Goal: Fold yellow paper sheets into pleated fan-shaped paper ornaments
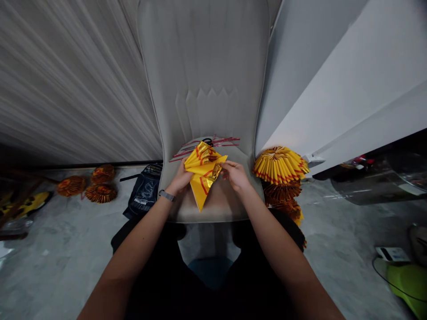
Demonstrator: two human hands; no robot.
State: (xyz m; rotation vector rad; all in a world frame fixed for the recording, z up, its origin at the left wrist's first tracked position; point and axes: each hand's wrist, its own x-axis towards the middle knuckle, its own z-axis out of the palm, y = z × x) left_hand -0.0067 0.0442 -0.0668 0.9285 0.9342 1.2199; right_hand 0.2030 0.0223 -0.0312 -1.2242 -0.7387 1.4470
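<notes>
Over the seat (228, 205), pleated yellow paper (202, 170) bears red, gold-glinting bands.

Seemingly a room in a home, long pleated curtain (70, 84), padded grey chair (207, 53), marbled floor (76, 258)

I work in dim, greyish light, palest on the white panel (376, 75) at two o'clock. Gold foil (210, 180) glints on my yellow paper (201, 171) near centre; my dark lap (160, 275) at six sinks into shadow. Outwards, shapes stretch and soften, the curtain (66, 80) at ten included.
</notes>
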